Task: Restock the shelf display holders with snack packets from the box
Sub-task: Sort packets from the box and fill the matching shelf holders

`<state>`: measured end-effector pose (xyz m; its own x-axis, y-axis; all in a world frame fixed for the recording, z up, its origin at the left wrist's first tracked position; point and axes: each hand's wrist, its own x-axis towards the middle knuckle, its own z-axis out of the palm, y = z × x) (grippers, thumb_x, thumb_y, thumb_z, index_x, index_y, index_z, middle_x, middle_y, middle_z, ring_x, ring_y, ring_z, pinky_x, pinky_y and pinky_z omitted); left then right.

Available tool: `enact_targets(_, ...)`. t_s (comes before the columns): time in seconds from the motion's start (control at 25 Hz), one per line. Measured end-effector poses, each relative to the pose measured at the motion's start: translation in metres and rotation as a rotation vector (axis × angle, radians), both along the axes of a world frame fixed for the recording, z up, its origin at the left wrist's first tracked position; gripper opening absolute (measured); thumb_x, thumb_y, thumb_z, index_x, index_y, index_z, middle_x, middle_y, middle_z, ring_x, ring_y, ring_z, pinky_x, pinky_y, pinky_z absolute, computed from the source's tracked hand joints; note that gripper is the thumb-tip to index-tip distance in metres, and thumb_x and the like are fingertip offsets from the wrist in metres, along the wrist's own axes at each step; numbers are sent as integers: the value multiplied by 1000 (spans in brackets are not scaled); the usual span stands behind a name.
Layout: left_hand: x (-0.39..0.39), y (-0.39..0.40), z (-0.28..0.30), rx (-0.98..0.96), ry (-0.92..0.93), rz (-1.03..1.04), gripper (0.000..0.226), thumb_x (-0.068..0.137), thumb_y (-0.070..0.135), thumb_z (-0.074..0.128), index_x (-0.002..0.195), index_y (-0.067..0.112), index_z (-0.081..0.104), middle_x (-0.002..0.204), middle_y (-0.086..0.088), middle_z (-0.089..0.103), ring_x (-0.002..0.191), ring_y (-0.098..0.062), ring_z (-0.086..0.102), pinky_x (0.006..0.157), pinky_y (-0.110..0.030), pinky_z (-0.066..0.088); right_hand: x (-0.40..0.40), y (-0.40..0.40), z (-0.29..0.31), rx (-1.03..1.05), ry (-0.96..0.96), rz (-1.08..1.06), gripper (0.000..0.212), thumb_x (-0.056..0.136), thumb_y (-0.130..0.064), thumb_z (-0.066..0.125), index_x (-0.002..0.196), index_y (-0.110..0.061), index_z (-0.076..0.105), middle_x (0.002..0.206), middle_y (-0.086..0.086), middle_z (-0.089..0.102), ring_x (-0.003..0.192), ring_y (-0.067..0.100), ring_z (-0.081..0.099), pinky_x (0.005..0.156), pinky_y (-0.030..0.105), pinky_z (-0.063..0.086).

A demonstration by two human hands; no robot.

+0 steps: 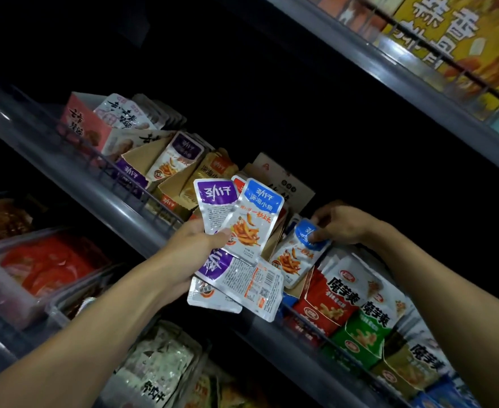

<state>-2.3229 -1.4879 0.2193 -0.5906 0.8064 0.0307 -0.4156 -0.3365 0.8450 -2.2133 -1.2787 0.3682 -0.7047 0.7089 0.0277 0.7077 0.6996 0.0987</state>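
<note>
Snack packets (236, 245), silver with purple or blue tops, fan out from my left hand (196, 242), whose thumb and curled fingers grip the bunch in front of the tilted middle shelf (101, 184). My right hand (341, 225) reaches in from the right and pinches the blue top of a single blue packet (298, 254) between thumb and fingers, holding it at the mouth of a cardboard display holder (274, 240) on that shelf. Left of it stand more holders with purple packets (177, 154) and orange packets (212, 172); red and green bags (348, 313) crowd the shelf to the right.
</note>
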Motion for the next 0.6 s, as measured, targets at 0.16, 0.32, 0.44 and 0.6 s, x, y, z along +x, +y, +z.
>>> enact_targets(0.16,0,5,-2,-5,1,-18,14,98,13,56,110,15,64,96,-5,77,86,-25,75,80,-45,59,-5,13,-15,-51,45,-41,23,81,-24,77,88,-28,56,94,-5,58,85,9,55,75,26,45)
enact_targets(0.32,-4,6,-3,-6,-20,14,10,97,12,58,103,14,66,92,-5,77,83,-25,75,77,-42,60,-11,22,-24,-33,59,-57,32,84,-24,74,113,-20,60,98,-3,57,90,14,57,79,28,47)
enact_targets(0.44,-7,4,-5,-21,-20,24,10,96,13,59,104,13,66,94,-7,77,84,-27,74,79,-45,59,-10,26,-26,-2,81,-54,34,86,-24,72,117,-18,58,103,1,59,88,14,56,73,26,46)
enact_targets(0.6,-6,4,-8,-42,-8,17,10,97,14,58,103,14,67,95,-7,77,88,-28,74,85,-49,57,-10,26,-29,52,36,-68,39,82,-28,76,115,-21,56,90,-5,55,82,12,55,74,29,47)
